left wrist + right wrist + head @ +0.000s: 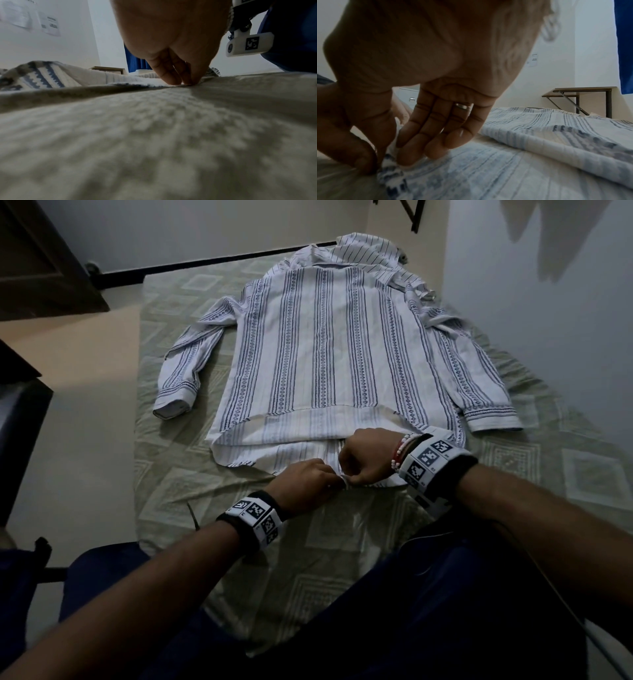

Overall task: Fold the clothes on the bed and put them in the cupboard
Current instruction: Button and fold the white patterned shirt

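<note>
A white shirt with blue patterned stripes (325, 344) lies spread back-up on the bed (178, 460), sleeves out to both sides. Both hands meet at its near hem. My left hand (308, 484) pinches the hem edge (150, 84) with fingertips (173, 78) down on the sheet. My right hand (363, 463) pinches the hem fabric (390, 165) between thumb and fingers (412, 148). A second white shirt with thin dark stripes (373, 254) lies bunched at the far end of the bed.
The bed carries a pale green patterned sheet (376, 542), with a wall (548, 320) close on its right. Bare floor (78, 412) runs along the left, beside a dark wooden door (37, 261). A dark chair (20, 440) stands at the near left. A folding table (578, 93) stands by the wall.
</note>
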